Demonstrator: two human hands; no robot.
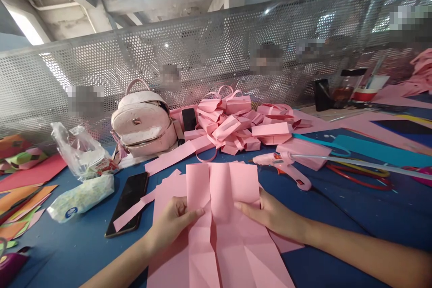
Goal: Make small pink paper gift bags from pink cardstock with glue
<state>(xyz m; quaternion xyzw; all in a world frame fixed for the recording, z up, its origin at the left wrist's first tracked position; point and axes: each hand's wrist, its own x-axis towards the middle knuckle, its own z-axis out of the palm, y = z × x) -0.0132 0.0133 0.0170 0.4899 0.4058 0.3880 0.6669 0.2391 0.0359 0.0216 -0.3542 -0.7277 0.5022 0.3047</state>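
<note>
Between my two hands is a creased sheet of pink paper (221,216), with fold lines running along it and its top edge standing up. My left hand (177,216) grips its left edge, thumb lying on the front face and the fingers curled behind. On the right edge, my right hand (266,213) pinches the same paper, thumb in front; its other fingers are hidden behind it. More flat pink sheets (165,234) lie beneath the held paper. A pink glue gun (283,164) rests on the table beyond my right hand.
Left of my hands lie a dark phone (130,202), a tissue pack (83,198) and a plastic bag (81,150). A pink backpack (145,121) and a heap of folded pink paper bags (232,121) stand behind. The glue gun's cord (340,211) trails rightward across the blue table (84,256).
</note>
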